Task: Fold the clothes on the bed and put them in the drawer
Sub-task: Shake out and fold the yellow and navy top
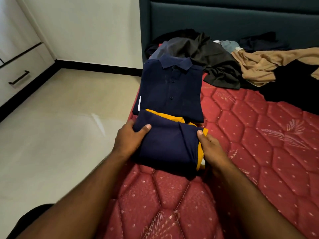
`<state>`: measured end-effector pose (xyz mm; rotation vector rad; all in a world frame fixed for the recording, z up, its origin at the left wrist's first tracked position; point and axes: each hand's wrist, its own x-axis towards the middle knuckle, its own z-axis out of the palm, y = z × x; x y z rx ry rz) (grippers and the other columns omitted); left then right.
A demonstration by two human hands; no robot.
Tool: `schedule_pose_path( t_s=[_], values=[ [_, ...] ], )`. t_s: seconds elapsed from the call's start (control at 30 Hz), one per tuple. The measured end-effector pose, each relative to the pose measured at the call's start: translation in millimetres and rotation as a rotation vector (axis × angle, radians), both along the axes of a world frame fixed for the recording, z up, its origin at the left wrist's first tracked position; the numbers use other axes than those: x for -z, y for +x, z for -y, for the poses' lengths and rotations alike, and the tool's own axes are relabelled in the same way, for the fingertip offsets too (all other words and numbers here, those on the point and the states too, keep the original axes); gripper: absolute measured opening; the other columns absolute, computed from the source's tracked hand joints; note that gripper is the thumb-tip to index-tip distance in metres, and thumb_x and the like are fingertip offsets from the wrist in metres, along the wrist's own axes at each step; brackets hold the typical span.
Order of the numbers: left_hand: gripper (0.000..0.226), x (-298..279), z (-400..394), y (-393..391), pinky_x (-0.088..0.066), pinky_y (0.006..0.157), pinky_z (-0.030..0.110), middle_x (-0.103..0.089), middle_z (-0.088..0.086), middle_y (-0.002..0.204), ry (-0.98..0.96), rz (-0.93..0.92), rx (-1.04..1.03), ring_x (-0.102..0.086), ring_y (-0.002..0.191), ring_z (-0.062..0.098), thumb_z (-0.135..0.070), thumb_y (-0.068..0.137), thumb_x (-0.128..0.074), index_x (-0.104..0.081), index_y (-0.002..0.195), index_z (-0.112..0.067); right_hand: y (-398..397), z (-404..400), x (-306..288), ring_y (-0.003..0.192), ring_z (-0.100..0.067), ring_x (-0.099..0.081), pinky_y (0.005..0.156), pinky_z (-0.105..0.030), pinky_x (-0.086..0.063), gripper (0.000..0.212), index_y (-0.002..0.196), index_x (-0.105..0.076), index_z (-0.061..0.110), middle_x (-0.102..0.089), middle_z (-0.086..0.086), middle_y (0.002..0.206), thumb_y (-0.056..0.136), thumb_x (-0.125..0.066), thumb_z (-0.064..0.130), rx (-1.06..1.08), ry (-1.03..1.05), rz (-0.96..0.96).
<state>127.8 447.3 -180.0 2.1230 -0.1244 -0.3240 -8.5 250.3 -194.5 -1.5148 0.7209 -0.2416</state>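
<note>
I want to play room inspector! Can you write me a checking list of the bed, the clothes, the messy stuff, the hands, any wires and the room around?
Surface: red quilted mattress, bare, no sheet.
Job's things: navy and yellow folded garment near the mattress's left edge; folded navy polo shirt just behind it.
Clutter: unfolded dark grey garment, tan garment and black garment heaped near the headboard.
Hands: left hand and right hand grip opposite sides of the navy and yellow garment, thumbs on top.
Cables: nothing seen.
Surroundings: white drawer unit with a black handle at far left, drawer closed; pale tiled floor.
</note>
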Motion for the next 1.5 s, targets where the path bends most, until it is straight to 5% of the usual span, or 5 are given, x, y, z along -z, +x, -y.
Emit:
schedule_pose_path(
  t_s=[0.2, 0.73, 0.97, 1.13, 1.5],
  values=[
    [0.046, 7.3, -13.9, -19.6, -0.047, 0.087, 0.036, -0.056, -0.006, 0.108, 0.044, 0.085, -0.081, -0.058, 0.100, 0.020, -0.042, 0.081, -0.070, -0.049, 0.120, -0.029, 6.9, 7.2, 0.3, 0.113, -0.012, -0.060, 0.100, -0.034, -0.046, 0.033, 0.122, -0.060, 0.022, -0.064, 0.005, 0.121, 0.096, -0.053, 0.042, -0.001, -0.262, -0.051],
    [0.025, -7.6, -12.9, 5.5, -0.047, 0.087, 0.042, -0.063, 0.010, 0.107, 0.046, 0.123, -0.097, -0.059, 0.099, 0.034, -0.037, 0.097, -0.051, -0.051, 0.102, -0.012, 16.8, 19.5, -16.3, 0.045, -0.010, -0.049, 0.044, -0.018, -0.041, 0.024, 0.072, -0.060, 0.009, -0.057, 0.001, 0.052, 0.096, -0.058, 0.014, 0.213, 0.013, 0.100],
    [0.064, 10.6, 6.8, -27.5, -0.032, 0.112, 0.050, -0.038, -0.001, 0.153, 0.368, 0.664, 0.473, -0.037, 0.139, 0.024, -0.055, 0.090, -0.023, -0.032, 0.149, -0.033, 0.1, -30.4, -15.3, 0.135, -0.026, -0.039, 0.112, -0.044, -0.031, 0.053, 0.136, -0.054, 0.025, -0.045, -0.004, 0.147, 0.095, -0.035, 0.053, -0.409, -1.425, 0.228],
    [0.064, 42.1, 2.9, -28.5, 0.000, 0.115, 0.063, 0.005, -0.004, 0.164, 0.660, 0.382, 0.454, 0.003, 0.150, 0.029, -0.068, 0.093, -0.010, 0.005, 0.151, -0.047, -25.7, 19.1, 34.9, 0.146, -0.012, -0.019, 0.119, -0.043, -0.013, 0.091, 0.151, -0.020, 0.039, -0.022, 0.011, 0.159, 0.074, -0.001, 0.085, -0.492, -0.999, -0.364],
    [0.069, 28.1, 16.8, -62.9, 0.006, 0.108, 0.072, 0.026, -0.022, 0.154, 0.651, 0.518, 0.571, 0.018, 0.148, 0.017, -0.076, 0.082, 0.006, 0.023, 0.143, -0.051, -68.3, -21.5, 25.4, 0.086, -0.002, -0.060, 0.078, -0.024, -0.048, 0.042, 0.097, -0.061, 0.034, -0.064, 0.012, 0.099, 0.067, -0.085, 0.019, -0.026, -0.547, 0.147]
  ],
)
